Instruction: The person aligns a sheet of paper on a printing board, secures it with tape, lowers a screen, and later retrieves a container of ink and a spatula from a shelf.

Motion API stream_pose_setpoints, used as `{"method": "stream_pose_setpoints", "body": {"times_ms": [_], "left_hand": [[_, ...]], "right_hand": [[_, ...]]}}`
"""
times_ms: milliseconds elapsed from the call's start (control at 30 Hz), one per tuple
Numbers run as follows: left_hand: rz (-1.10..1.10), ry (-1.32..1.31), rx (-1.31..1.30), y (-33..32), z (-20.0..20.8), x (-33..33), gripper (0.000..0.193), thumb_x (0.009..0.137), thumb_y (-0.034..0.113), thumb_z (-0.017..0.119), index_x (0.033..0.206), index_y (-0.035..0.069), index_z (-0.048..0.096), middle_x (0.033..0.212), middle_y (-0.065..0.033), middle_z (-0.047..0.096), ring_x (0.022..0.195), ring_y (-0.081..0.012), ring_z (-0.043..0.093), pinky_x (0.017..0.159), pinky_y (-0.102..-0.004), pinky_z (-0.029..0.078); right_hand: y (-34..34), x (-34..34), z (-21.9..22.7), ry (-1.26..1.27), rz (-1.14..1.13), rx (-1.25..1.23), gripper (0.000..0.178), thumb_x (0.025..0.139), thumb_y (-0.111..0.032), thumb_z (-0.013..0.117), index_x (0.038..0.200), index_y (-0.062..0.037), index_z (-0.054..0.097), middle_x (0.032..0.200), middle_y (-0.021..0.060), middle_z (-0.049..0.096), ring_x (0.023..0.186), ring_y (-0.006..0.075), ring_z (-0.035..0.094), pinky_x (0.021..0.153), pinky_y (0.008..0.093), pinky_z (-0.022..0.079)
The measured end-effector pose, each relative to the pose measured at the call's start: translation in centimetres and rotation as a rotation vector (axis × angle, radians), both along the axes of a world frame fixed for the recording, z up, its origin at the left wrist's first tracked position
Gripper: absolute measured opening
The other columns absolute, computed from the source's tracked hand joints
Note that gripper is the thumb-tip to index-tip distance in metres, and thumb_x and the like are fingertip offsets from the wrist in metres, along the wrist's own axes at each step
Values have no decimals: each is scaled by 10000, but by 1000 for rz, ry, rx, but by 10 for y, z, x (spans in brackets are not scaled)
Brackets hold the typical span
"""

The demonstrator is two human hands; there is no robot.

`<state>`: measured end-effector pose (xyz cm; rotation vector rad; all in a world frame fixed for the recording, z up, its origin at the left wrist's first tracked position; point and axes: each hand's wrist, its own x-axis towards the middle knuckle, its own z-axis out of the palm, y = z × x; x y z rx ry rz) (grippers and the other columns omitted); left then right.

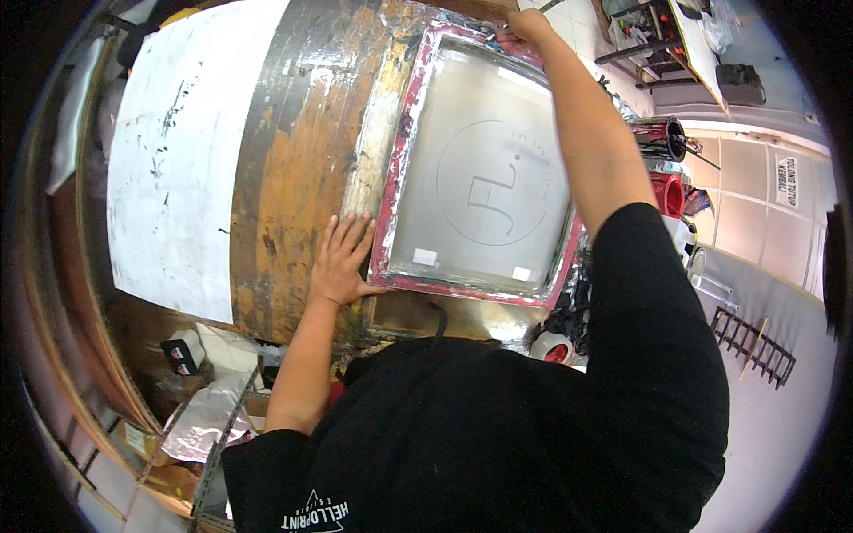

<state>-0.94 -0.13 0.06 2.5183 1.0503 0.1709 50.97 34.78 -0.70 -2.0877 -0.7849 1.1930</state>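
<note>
A silk-screen printing frame (391, 197) with red, ink-stained edges lies on the stained wooden table (293, 182). Its grey mesh (435, 98) carries a circle with letters inside, and two small white patches sit near its near edge. My left hand (341, 259) rests flat on the wood with fingers spread, its thumb against the frame's near left corner. At the far edge of the frame is my right hand (526, 34), its fingers curled together. Whatever is in those fingers is too small and too hidden to make out. My right forearm passes over the frame's right side.
A large white sheet (182, 151) covers the table's left part. To the right stand a dark-red ink can (657, 139) and a red container (666, 194). A white roll (552, 347) sits close to my body. Shelving (107, 302) lines the far left; a black rack (753, 346) hangs on the right wall.
</note>
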Motion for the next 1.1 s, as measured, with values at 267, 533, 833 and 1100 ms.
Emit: {"method": "stream_pose_setpoints", "body": {"times_ms": [267,533,833,1100], "left_hand": [[-13,-25,-18,2,0,2,1263,621,814,746,1591,105,360,1635,-89,368,1518,-304,312,1287,-525,174],[-1,-15,-16,3,-1,4,1243,611,801,762,1570,96,402,1626,-99,384,1512,-320,321,1278,-543,186],[-18,-27,9,4,-4,3,1260,587,790,777,1573,106,394,1633,-94,374,1511,-310,323,1281,-534,189],[3,-7,-14,2,4,1,1268,602,797,768,1591,114,366,1640,-76,361,1520,-295,307,1290,-517,182]], "right_hand": [[-55,10,86,-1463,1343,510,435,980,-418,590,1220,-63,667,1093,196,722,1040,332,703,920,420,555],[-58,-44,63,-1422,876,29,370,1065,-374,466,1201,-89,659,947,145,753,906,323,726,846,447,581],[-67,-8,48,-1422,1021,211,363,1062,-331,491,1245,-64,655,1197,135,692,1128,311,664,915,441,574],[-67,-43,45,-1250,630,14,506,1072,-422,367,1151,-68,720,1181,181,729,1099,370,693,931,503,552]]}}
